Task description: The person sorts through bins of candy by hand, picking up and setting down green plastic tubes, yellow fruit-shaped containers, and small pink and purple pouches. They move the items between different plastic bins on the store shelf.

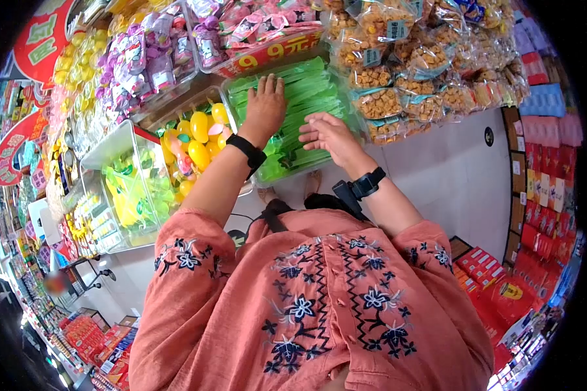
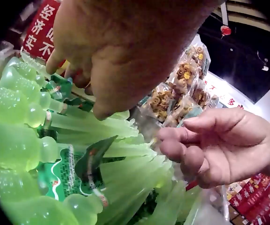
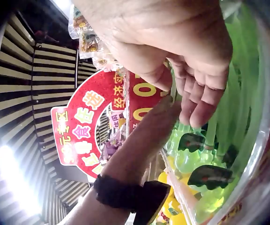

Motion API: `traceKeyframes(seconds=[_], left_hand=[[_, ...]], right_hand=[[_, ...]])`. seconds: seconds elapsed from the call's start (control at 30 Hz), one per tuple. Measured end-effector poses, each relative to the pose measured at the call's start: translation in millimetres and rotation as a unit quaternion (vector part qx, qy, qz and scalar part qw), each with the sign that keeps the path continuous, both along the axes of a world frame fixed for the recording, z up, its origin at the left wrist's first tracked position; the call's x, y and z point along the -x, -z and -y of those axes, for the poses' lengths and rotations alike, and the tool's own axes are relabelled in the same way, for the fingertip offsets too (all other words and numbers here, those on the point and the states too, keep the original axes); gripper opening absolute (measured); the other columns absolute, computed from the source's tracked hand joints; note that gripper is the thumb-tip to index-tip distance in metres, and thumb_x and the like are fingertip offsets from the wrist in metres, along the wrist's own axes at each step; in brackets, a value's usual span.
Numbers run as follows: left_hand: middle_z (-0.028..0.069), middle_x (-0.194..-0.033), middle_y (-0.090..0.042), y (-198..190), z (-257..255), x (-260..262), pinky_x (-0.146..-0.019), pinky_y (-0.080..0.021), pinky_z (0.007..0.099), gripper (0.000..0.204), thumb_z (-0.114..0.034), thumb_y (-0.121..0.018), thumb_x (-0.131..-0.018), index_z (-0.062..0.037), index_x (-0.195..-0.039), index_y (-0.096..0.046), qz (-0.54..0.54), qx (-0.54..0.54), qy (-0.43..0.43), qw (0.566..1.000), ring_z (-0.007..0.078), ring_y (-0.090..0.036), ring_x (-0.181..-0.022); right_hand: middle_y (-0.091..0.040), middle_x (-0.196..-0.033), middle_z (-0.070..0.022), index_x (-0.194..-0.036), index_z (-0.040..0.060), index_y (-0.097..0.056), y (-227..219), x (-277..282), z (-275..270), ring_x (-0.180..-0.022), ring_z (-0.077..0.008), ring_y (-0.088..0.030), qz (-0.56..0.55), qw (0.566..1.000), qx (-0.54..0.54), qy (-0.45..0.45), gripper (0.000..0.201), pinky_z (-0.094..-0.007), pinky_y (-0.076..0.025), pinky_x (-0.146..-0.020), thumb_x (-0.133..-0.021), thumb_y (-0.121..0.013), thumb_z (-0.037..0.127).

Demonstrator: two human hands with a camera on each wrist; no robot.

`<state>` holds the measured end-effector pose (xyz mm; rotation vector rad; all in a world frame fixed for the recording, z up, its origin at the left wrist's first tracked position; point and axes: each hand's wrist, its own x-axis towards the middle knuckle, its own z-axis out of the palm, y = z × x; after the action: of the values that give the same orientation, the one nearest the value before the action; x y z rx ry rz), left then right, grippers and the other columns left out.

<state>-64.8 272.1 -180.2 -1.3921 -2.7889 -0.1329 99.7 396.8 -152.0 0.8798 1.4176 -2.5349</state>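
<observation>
Long translucent green packs [image 1: 306, 98] with bulbous, gourd-shaped ends lie side by side in a clear plastic bin [image 1: 355, 120]. My left hand [image 1: 266, 107] reaches over the left part of this bin, its fingers pointing down at the packs. In the left wrist view, the fingertips of the left hand [image 2: 121, 61] are right at a dark green label [image 2: 60, 86] among the bulbous ends. The right hand [image 1: 332, 138] hovers at the right side of the bin, palm turned inward and fingers loosely bent, with nothing in it. Both wrists wear black bands.
Left of the green packs, a bin holds yellow bulb-shaped packs [image 1: 199, 133]. Behind are purple packs [image 1: 137, 65] and a red price sign [image 1: 267, 55]. Bagged brown snacks [image 1: 404, 78] pile up at the right. Red boxes [image 1: 502, 287] stand farther right.
</observation>
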Motion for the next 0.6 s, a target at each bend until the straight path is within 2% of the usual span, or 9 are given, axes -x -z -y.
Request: traceKeyframes(seconds=[0.17,0.3,0.4,0.43,0.5,0.57,0.6], left_hand=[[0.0157,-0.147,-0.045,1,2,4,-0.106,-0.038,0.0517,0.057,-0.030,-0.062,-0.091,-0.0033,-0.139,-0.046,0.045,-0.043,-0.001,0.998,0.0312,-0.041,-0.137],[0.0193,-0.141,-0.050,-59,15,8,-0.104,-0.042,0.0472,0.055,-0.029,-0.065,-0.090,0.0003,-0.135,-0.050,0.113,-0.161,-0.015,0.980,0.0363,-0.047,-0.130],[0.0227,-0.133,-0.054,-120,54,17,-0.103,-0.044,0.0412,0.052,-0.029,-0.065,-0.094,-0.0002,-0.135,-0.050,0.115,-0.252,0.011,0.961,0.0373,-0.053,-0.123],[0.0213,-0.128,-0.057,-153,72,14,-0.102,-0.044,0.0399,0.049,-0.027,-0.064,-0.095,-0.0026,-0.135,-0.051,0.180,-0.262,-0.007,0.948,0.0352,-0.055,-0.120],[0.0139,-0.114,-0.065,-199,117,22,-0.097,-0.046,0.0339,0.039,-0.027,-0.063,-0.097,-0.0021,-0.127,-0.059,0.228,-0.277,-0.040,0.933,0.0251,-0.061,-0.110],[0.0054,-0.101,-0.068,-221,173,40,-0.087,-0.049,0.0296,0.034,-0.028,-0.062,-0.099,-0.0008,-0.119,-0.064,0.283,-0.307,-0.108,0.902,0.0148,-0.062,-0.096],[0.0021,-0.098,-0.066,-231,204,56,-0.079,-0.050,0.0292,0.030,-0.027,-0.061,-0.099,-0.0028,-0.116,-0.065,0.236,-0.290,-0.101,0.922,0.0122,-0.063,-0.090]], right_hand=[[-0.064,-0.109,-0.0159,-0.119,0.0014,-0.054,-8,2,3,-0.092,-0.0243,-0.067,0.006,1.000,0.000,-0.021,0.027,-0.0361,-0.057,-0.075,-0.100,-0.054,0.022],[-0.065,-0.107,-0.0134,-0.119,0.0014,-0.054,-29,9,6,-0.091,-0.0218,-0.067,-0.003,0.999,-0.012,-0.038,0.027,-0.0348,-0.057,-0.074,-0.101,-0.053,0.022],[-0.066,-0.105,-0.0118,-0.118,0.0021,-0.055,-55,23,13,-0.090,-0.0198,-0.067,-0.025,0.995,-0.035,-0.085,0.026,-0.0326,-0.056,-0.073,-0.102,-0.053,0.022],[-0.066,-0.105,-0.0115,-0.118,0.0022,-0.055,-61,28,17,-0.089,-0.0194,-0.067,-0.038,0.994,-0.046,-0.094,0.026,-0.0320,-0.056,-0.073,-0.102,-0.053,0.022],[-0.066,-0.104,-0.0108,-0.117,0.0025,-0.056,-71,37,29,-0.089,-0.0187,-0.067,-0.070,0.988,-0.052,-0.128,0.026,-0.0308,-0.056,-0.073,-0.102,-0.053,0.023],[-0.066,-0.104,-0.0106,-0.117,0.0027,-0.056,-85,46,43,-0.088,-0.0179,-0.067,-0.073,0.982,-0.074,-0.158,0.025,-0.0297,-0.055,-0.073,-0.102,-0.052,0.022],[-0.066,-0.104,-0.0104,-0.117,0.0027,-0.056,-92,50,51,-0.088,-0.0175,-0.067,-0.072,0.979,-0.087,-0.170,0.025,-0.0292,-0.055,-0.073,-0.102,-0.052,0.022]])
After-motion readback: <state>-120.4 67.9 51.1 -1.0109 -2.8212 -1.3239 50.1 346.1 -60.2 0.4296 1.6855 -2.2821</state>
